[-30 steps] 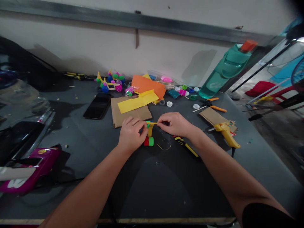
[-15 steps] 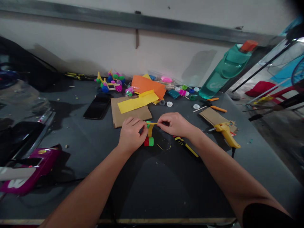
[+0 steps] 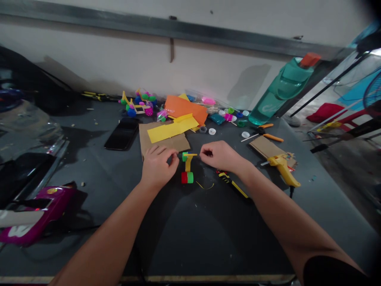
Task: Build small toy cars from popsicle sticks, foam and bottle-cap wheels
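Observation:
A small toy-like piece (image 3: 188,163) stands on the dark tabletop between my hands. Its yellow body joins a red and green wheel (image 3: 187,177) at the near end to a green and blue part at the far end. Across its top lies a thin yellow strip (image 3: 191,154). Just left of it is my left hand (image 3: 157,167), thumb and index finger drawn together with nothing visible in them. My right hand (image 3: 219,155) is curled closed at the strip's right end, a narrow gap away. Below the right hand lies a yellow and black utility knife (image 3: 233,184).
Yellow paper (image 3: 172,129) rests on cardboard (image 3: 149,147) beside a phone (image 3: 122,134). A yellow glue gun (image 3: 282,169), orange-handled pliers (image 3: 272,137) and a green bottle (image 3: 281,91) stand or lie rightward. Bottle caps and coloured toys (image 3: 138,104) line the back. A purple device (image 3: 44,214) sits left.
Both hands have let go of the yellow strip. My left hand has drawn back leftward and my right slightly rightward, exposing more of the toy-like piece.

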Tool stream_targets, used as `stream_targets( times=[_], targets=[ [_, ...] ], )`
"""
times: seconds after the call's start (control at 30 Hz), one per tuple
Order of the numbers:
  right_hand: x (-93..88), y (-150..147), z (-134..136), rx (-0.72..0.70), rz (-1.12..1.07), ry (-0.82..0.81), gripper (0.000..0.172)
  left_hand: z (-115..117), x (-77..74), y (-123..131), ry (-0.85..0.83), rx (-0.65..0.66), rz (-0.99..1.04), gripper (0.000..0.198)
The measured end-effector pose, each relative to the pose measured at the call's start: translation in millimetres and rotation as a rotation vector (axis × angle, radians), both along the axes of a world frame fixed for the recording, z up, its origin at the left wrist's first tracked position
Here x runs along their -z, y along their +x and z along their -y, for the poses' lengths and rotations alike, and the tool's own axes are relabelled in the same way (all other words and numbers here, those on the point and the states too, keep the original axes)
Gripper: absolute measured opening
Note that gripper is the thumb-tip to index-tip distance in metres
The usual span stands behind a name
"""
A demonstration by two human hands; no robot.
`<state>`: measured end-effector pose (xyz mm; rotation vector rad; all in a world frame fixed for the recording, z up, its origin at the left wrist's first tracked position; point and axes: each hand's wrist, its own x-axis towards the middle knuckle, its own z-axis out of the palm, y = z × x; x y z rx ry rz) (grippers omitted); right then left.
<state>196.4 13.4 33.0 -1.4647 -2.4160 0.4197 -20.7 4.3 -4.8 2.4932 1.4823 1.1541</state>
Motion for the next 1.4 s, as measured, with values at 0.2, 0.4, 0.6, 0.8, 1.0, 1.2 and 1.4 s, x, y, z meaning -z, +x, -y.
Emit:
stream_targets(
  times=[0.2,0.4,0.6,0.8,1.0,1.2,1.4],
  targets=[
    [5.1,-25.4,19.0,0.148,0.226,-0.060,0.058,-10.5,7.7,-5.9,-0.167,0.153,-0.057,0.050],
    [8.4,-48.9,43.5,0.158,0.287,-0.001,0.056,-10.3,11.2,-6.3,-0.229,0.249,-0.120,0.058],
    [5.4,-43.5,40.3,0.138,0.268,0.025,0.024,-9.0,4.7,-9.8,-0.220,0.214,-0.144,0.049],
    [12.2,-32.3,26.0,0.085,0.239,0.057,0.014,-11.5,5.9,-12.5,-0.267,0.243,-0.103,0.044],
    [20.6,-33.7,19.6,0.035,0.107,0.048,0.030,-14.6,8.9,-14.6,-0.338,0.241,-0.081,0.034],
    [30.3,-35.0,14.9,0.074,0.088,0.080,0.015,-13.6,10.4,-14.0,-0.367,0.261,-0.086,0.032],
    [35.0,-33.6,11.2,0.081,0.017,0.083,0.009,-14.7,14.1,-14.4,-0.411,0.283,-0.061,0.033]
  ],
)
